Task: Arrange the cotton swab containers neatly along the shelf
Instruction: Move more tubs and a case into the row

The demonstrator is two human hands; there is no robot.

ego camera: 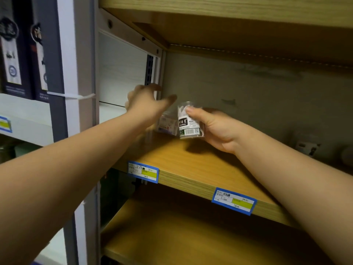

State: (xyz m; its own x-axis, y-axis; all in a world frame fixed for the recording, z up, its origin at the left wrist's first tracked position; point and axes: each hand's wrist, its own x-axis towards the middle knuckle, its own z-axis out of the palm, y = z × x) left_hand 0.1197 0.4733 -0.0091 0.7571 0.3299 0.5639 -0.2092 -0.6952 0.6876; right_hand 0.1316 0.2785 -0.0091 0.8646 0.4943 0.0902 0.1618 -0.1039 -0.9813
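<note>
A clear round container [188, 122] with a dark green and white label is gripped from the right by my right hand [214, 129], just above the wooden shelf [191, 165]. A second clear container [168, 124] with a white label stands to its left near the shelf's back left corner. My left hand [147, 104] hovers over that second container with fingers spread, partly hiding it; whether it touches is unclear.
Blue-and-yellow price tags [143, 172] [234, 201] sit on the shelf's front edge. A blurred white object [307, 144] stands at the far right of the shelf. Another wooden shelf [172, 236] lies below, one above. Dark boxes [17, 54] fill the neighbouring unit at left.
</note>
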